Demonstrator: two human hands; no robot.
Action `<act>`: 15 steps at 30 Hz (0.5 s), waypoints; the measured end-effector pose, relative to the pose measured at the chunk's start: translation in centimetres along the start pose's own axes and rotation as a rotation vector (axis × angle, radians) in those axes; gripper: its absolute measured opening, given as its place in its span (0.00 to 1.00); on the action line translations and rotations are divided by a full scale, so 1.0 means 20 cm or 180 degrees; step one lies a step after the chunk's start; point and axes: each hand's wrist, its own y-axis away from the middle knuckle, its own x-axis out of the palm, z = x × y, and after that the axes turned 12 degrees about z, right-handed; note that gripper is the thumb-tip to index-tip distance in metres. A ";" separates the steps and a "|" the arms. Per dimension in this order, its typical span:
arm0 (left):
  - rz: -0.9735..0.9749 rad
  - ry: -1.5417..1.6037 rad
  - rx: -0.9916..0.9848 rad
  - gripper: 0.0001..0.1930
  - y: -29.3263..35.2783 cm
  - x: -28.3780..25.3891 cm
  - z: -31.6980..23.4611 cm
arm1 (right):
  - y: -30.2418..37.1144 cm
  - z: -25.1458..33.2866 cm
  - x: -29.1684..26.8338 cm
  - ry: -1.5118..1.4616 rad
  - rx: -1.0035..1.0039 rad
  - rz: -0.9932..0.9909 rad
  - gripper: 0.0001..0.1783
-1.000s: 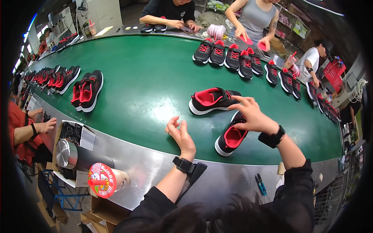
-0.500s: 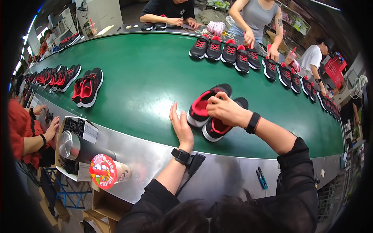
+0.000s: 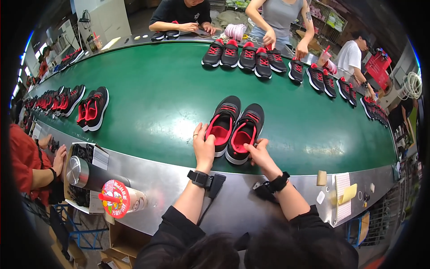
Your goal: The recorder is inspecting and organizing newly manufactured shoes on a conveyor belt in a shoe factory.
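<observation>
In front of me a pair of black sneakers with red linings and white soles stands on the green belt, toes pointing away. My left hand (image 3: 204,150) is closed on the left sneaker (image 3: 227,109), thumb at the collar and fingers along its outer side. The heel of the right sneaker (image 3: 252,117) is pinched by my right hand (image 3: 262,157), with the thumb at the rim of its opening. Both shoes rest close together, nearly parallel.
A metal ledge (image 3: 165,179) borders the green belt (image 3: 152,94). On it stand a lidded drink cup (image 3: 115,198), a dark tumbler (image 3: 101,175) and a notepad (image 3: 343,197). More sneakers (image 3: 96,107) line the left; co-workers handle a far row (image 3: 247,56).
The two sneakers have turned from a slant to point away from me. My right hand has moved down to the right heel, and my left hand has closed on the left shoe.
</observation>
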 end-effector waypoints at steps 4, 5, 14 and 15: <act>-0.0020 0.1881 -0.0479 0.27 -0.03 -0.02 -0.04 | 0.02 0.05 -0.05 -0.0508 -0.0436 -0.0077 0.33; 0.0298 0.2429 -0.0433 0.27 -0.03 -0.05 -0.04 | 0.00 0.05 -0.08 -0.0506 -0.0444 -0.0037 0.33; 0.1447 0.3703 -0.1159 0.29 0.04 0.00 -0.27 | 0.00 0.03 -0.21 -0.2468 -0.0699 0.1004 0.28; 0.1682 0.3853 -0.1127 0.30 0.05 0.00 -0.30 | 0.02 0.04 -0.22 -0.2624 -0.0748 0.1143 0.29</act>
